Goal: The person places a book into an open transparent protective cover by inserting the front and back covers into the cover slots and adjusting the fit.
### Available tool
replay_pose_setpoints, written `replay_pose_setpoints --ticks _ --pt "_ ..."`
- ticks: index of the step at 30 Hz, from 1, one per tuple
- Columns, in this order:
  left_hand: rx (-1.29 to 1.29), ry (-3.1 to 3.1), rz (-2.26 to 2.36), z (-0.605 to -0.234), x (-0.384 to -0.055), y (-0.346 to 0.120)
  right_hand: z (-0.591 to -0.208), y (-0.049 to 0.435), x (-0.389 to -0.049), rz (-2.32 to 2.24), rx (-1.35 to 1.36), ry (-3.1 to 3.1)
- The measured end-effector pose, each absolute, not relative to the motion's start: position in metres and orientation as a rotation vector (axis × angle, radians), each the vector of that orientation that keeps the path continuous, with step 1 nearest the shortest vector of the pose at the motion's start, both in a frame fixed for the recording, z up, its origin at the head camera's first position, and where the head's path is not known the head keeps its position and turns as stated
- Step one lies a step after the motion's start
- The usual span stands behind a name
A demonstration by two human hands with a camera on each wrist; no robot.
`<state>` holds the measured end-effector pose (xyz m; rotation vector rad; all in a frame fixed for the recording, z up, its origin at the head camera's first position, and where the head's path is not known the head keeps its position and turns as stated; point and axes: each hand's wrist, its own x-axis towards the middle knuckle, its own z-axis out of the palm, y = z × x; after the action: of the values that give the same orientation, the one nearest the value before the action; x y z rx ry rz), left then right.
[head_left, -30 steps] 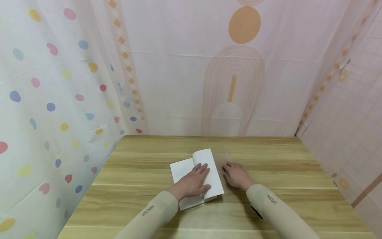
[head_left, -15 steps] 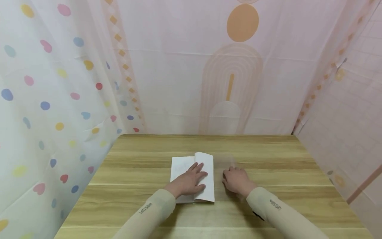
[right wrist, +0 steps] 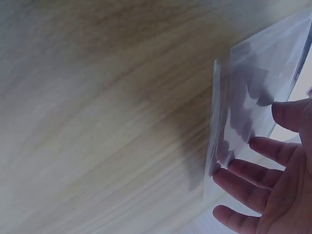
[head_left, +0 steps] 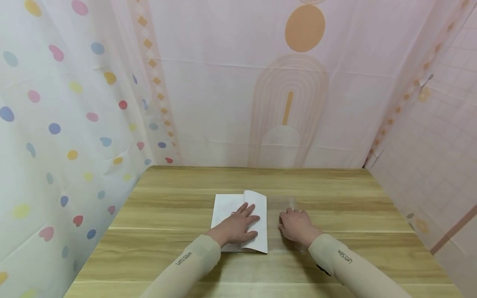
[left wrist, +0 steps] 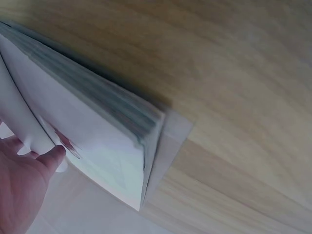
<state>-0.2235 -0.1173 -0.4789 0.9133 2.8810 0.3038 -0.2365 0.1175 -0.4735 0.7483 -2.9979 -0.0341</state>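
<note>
A white-paged book (head_left: 225,206) lies open on the wooden table, with its right-hand leaf (head_left: 260,203) bowed up. My left hand (head_left: 236,227) rests on that leaf with its fingers spread. In the left wrist view, the thumb touches the page beside a small reddish drawing (left wrist: 66,141). A clear plastic film (right wrist: 248,92) reaches out from under the book to the right. My right hand (head_left: 296,225) touches this film with bent, parted fingertips. Along its outer side the film has a folded edge strip (right wrist: 214,117), lifted a little beside the fingers.
The wood-grain table (head_left: 179,182) reaches back to a pale patterned curtain (head_left: 212,103). A dotted curtain (head_left: 74,103) hangs on the left and a grid-patterned one (head_left: 436,145) on the right. Below the book, a film corner (left wrist: 178,126) sticks out.
The book has turned from a slant to nearly square with the table, under my left hand. My right hand has shifted slightly toward me, and the film's right edge now stands up more visibly.
</note>
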Motion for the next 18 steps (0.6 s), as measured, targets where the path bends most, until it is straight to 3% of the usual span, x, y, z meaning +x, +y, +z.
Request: replay_pose_setpoints --ticks 18 --pt "0.929 2.906 0.173 -0.477 -0.222 -0.105 -0.475 0.117 -0.233 0.008 0.758 -2.986"
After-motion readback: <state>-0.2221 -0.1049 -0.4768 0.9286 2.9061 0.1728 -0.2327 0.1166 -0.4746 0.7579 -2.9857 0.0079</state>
